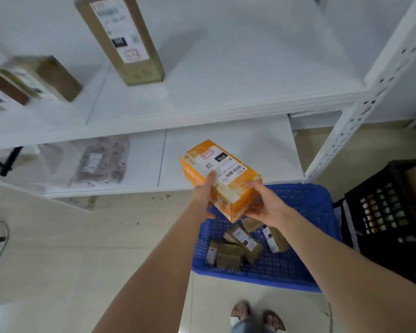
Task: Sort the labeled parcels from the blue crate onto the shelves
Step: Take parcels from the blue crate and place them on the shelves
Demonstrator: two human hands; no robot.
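Above the blue crate [318,213], outstretched left hand [203,195] and right hand [265,206] clasp the orange parcel [226,183].

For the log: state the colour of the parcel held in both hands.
Orange parcel, white label; head view.

The orange box [228,195] carries a white label [222,168], seen upside down. Its black patch [221,157] reads "P10" in white. The red-framed patch [207,155] beside it appears to read "1-1-1", not certain. The digits under the barcode [234,171] are too small to read. Labels on the tall brown box [120,39] and on the parcels [240,241] in the blue crate [310,207] are blurred and illegible.
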